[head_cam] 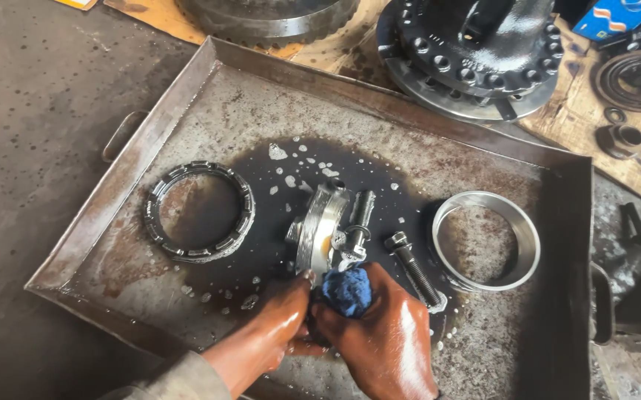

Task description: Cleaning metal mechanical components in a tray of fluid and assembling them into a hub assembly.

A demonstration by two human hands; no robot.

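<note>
My left hand [272, 326] steadies a shiny metal bearing part [320, 228] standing on edge in a dark oily puddle at the middle of a metal tray [209, 81]. My right hand [387, 337] grips a blue cloth [347, 290] pressed against the lower side of that part. Both hands are wet with oil. A bolt [412, 267] lies just right of the cloth, and another bolt [361, 215] leans behind the part.
A dark roller cage ring [159, 194] lies on the tray's left, a bright steel ring [534, 248] on its right. Beyond the tray's far edge sit a toothed gear [269, 22], a large black flanged housing [476, 52] and small parts on cardboard [620, 137].
</note>
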